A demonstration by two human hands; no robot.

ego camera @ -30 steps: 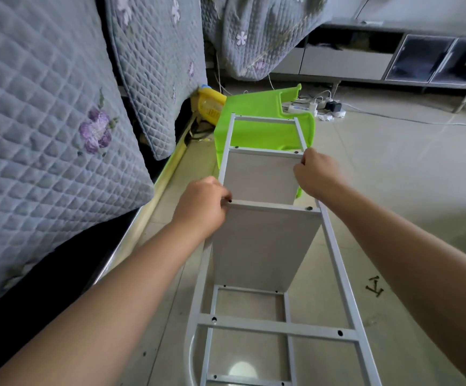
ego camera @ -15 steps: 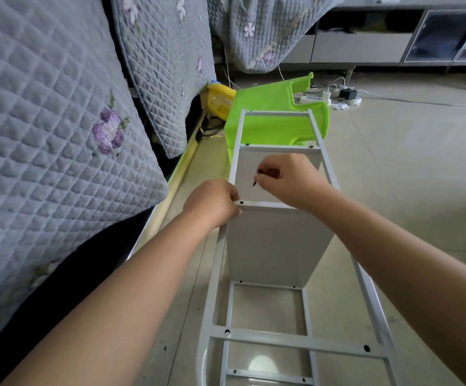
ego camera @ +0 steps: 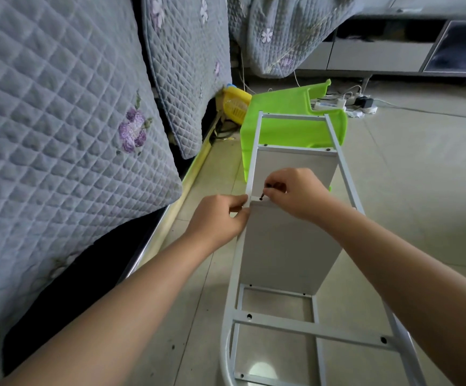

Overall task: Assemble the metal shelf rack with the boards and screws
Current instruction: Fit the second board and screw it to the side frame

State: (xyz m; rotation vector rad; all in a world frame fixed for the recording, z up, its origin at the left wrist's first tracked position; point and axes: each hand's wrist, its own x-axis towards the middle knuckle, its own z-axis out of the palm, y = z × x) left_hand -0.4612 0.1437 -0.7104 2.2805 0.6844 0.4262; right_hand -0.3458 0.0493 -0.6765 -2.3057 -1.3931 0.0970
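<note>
The white metal rack frame [ego camera: 307, 327] lies on the floor, running away from me. Two white boards stand in it: a near board [ego camera: 287, 246] and a far board [ego camera: 295, 161]. My left hand [ego camera: 220, 218] grips the frame's left rail at the near board's top left corner. My right hand [ego camera: 295, 192] pinches a small dark screw [ego camera: 261, 196] and holds its tip at the hole in the crossbar beside that corner. Empty screw holes show in the nearer crossbar.
A green plastic stool [ego camera: 293, 121] lies under the frame's far end. Quilted grey cushions [ego camera: 59, 121] and a bed edge line the left. A yellow basket [ego camera: 236, 105], a power strip with cables [ego camera: 343, 103] and a low cabinet [ego camera: 393, 51] stand beyond.
My right hand left the right rail, crossed to the left corner with a screw and brought it down to the hole. My left hand stayed on the left rail. The view moved closer.
</note>
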